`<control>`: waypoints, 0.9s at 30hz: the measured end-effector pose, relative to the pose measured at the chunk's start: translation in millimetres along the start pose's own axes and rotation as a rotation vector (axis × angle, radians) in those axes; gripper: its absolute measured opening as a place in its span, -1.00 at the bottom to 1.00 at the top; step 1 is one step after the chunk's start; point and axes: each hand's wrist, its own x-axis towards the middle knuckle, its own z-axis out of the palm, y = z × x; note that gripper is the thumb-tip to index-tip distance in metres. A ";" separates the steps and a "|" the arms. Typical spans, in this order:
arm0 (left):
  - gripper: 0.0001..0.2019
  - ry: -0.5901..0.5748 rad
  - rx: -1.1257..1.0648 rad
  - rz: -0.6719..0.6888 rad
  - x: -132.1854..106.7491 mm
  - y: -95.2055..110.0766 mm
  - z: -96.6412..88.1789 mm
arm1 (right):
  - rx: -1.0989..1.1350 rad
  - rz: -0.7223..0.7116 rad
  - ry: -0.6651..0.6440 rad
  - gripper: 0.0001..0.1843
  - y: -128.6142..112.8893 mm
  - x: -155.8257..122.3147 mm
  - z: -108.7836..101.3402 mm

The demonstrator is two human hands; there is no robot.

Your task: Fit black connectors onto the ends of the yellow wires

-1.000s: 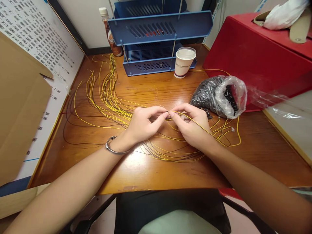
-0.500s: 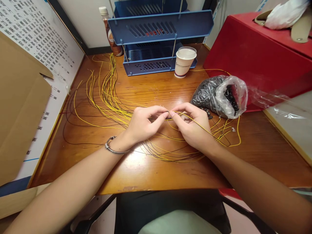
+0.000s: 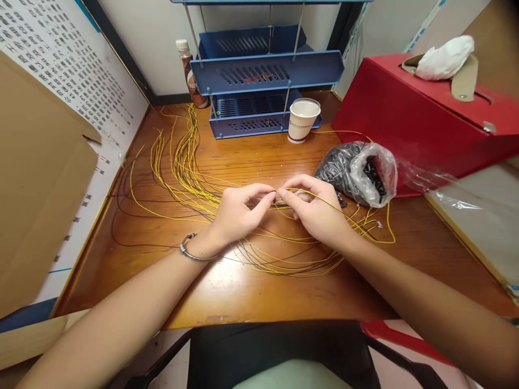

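Observation:
Over the middle of the wooden desk [image 3: 259, 294], my left hand [image 3: 239, 213] and my right hand [image 3: 314, 208] meet fingertip to fingertip. Both are closed in a pinch. My right hand pinches a thin yellow wire [image 3: 320, 199] that runs off to the right. Whatever my left hand pinches at the wire's end is too small to make out. A silver bracelet [image 3: 188, 249] sits on my left wrist. Under and beside my hands lies a loose spread of yellow and dark wires [image 3: 182, 167].
A clear plastic bag of small black parts [image 3: 357, 170] lies right of my hands. Behind stand a paper cup [image 3: 302, 120], a blue stacked letter tray [image 3: 259, 92] and a brown bottle [image 3: 192, 78]. A red box [image 3: 413, 119] fills the right; cardboard [image 3: 36, 205] leans at the left.
The view has tilted upward, so everything sits lower in the picture. My hands stay pinched together on the wire at the same spot on the desk.

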 end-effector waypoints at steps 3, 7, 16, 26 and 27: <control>-0.86 0.028 0.001 -0.020 0.6 -2.5 -0.5 | -0.007 -0.008 -0.028 -0.87 0.6 8.1 2.8; -0.86 0.039 0.019 -0.042 0.8 -2.8 -1.5 | 0.042 -0.022 -0.043 -0.87 6.3 11.1 8.0; -0.88 0.030 0.001 -0.018 1.6 3.4 0.3 | 0.003 -0.059 0.025 -0.88 10.5 -4.1 2.1; -0.87 -0.001 0.033 -0.011 0.2 4.0 -2.5 | -0.116 -0.169 0.029 -0.90 22.0 -4.8 3.5; -0.88 -0.004 0.039 -0.005 0.2 3.5 -2.7 | -0.123 -0.181 0.024 -0.91 23.4 -4.0 4.2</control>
